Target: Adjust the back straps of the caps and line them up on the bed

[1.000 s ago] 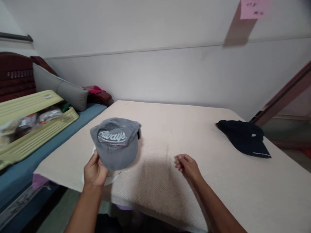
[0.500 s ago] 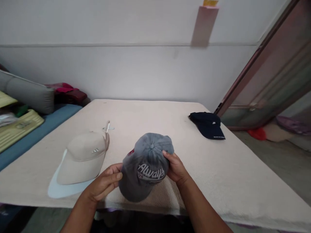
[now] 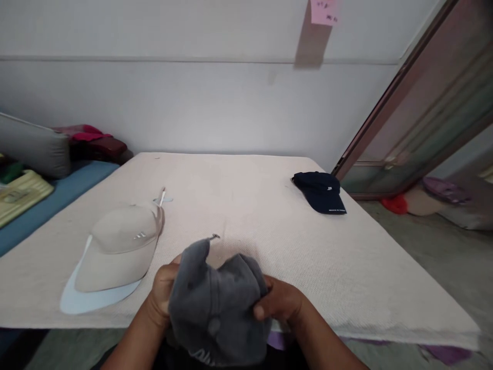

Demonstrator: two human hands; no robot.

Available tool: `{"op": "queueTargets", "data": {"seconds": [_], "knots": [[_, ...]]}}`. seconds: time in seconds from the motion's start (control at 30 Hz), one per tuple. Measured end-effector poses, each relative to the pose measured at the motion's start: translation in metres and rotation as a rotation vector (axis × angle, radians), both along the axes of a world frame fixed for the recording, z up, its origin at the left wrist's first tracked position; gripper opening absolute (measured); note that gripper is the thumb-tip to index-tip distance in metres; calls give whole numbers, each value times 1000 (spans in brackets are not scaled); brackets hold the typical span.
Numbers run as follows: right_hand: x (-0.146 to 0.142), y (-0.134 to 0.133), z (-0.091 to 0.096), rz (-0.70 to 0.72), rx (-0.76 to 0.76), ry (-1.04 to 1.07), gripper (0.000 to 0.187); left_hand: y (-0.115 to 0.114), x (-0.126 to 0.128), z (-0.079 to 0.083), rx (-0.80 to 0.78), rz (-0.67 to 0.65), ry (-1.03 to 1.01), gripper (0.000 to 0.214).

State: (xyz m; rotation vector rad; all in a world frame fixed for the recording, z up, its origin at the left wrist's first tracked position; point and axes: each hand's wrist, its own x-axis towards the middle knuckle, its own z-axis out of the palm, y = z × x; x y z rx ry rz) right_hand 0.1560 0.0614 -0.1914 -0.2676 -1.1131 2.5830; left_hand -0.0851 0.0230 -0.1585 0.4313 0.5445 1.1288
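A grey cap [image 3: 227, 303] is held between both my hands over the front edge of the table. Its back opening faces away from me, with a small metal buckle sticking up, and the white lettering shows only in part at the bottom. My left hand [image 3: 165, 288] grips the cap's left side, its fingers partly hidden behind the cloth. My right hand [image 3: 279, 300] holds the right side, thumb on top. To the left lies a beige cap [image 3: 123, 231] resting on a light-blue cap [image 3: 73, 300]. A navy cap [image 3: 319, 192] sits at the far right.
The table [image 3: 346, 277] has a cream cloth cover and meets a white wall [image 3: 192, 108]. On the left stands a blue bench [image 3: 92, 174] with a grey cushion [image 3: 34, 146]. A reddish door frame [image 3: 389, 92] is on the right. A pink note [image 3: 324, 11] hangs on the wall.
The grey cap has been turned and tipped toward me, so its back opening shows instead of the front lettering. Both hands have moved with it, lower and nearer to me.
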Motion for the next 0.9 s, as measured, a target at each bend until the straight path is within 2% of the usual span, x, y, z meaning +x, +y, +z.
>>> {"op": "queueTargets", "data": {"seconds": [0.1,0.27,0.33,0.47,0.53,0.63,0.77,0.9], "knots": [[1,-2,0,-99,-91,69,43,-6,10,-1,1,-71,-33,24],[4,18,8,-438,-60,-2,18,0,25,4,-85,-135,135,21],[6,26,9,-568,-24,-38,12,6,30,5,-120,-97,269,26],[10,37,8,-774,65,-130,9,19,38,0,-114,78,547,20],[11,39,7,-826,67,-156,16,24,39,-5,-101,161,604,21],[10,41,6,-836,73,-174,29,28,42,-12,-88,201,611,23],[7,45,3,-816,64,-172,21,29,46,-12,-126,187,503,15],[10,53,1,-884,23,-89,10,29,48,-8,-100,110,438,18]]}}
